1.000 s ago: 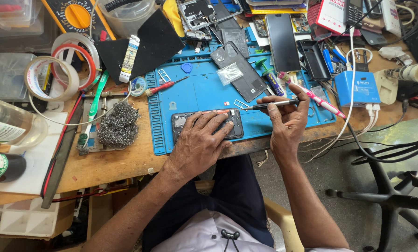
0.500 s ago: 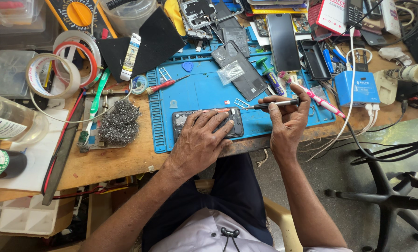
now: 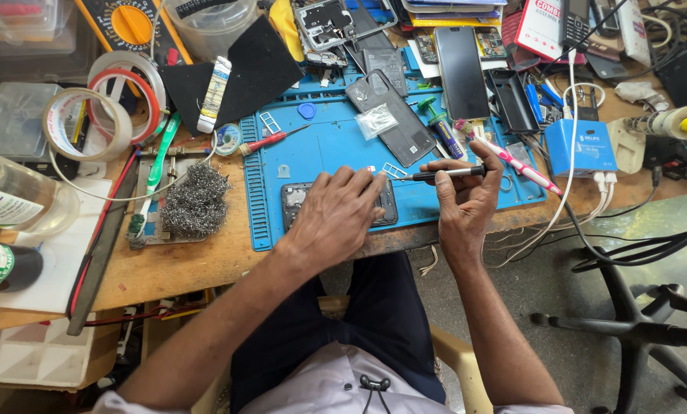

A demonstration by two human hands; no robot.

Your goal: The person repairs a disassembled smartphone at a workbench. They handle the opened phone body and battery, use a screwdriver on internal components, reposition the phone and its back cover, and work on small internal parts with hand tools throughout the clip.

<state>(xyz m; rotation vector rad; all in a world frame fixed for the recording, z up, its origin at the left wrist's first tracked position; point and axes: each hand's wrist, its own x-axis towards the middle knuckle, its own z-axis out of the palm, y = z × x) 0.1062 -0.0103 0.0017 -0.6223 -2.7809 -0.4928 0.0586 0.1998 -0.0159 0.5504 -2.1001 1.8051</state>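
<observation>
My left hand [image 3: 334, 215] lies flat on an opened dark phone [image 3: 296, 201] that rests near the front of the blue work mat [image 3: 324, 149]. Its fingers cover most of the phone. My right hand [image 3: 466, 201] grips a thin black and silver tool [image 3: 443, 174] held level, tip pointing left toward a small silver tray piece [image 3: 394, 169] beside the phone's top end. The tool tip is just right of my left fingertips.
A red-handled screwdriver [image 3: 271, 140], a black phone back cover [image 3: 389, 115] and a clear bag lie on the mat. A steel wool wad [image 3: 194, 201], tape rolls [image 3: 87, 123] and bottles sit left. A blue charger box [image 3: 585, 146] with white cables and a pink toothbrush [image 3: 512, 162] are right.
Both hands stay in place on the phone and tool. The tool tip has shifted only slightly near the phone's top end.
</observation>
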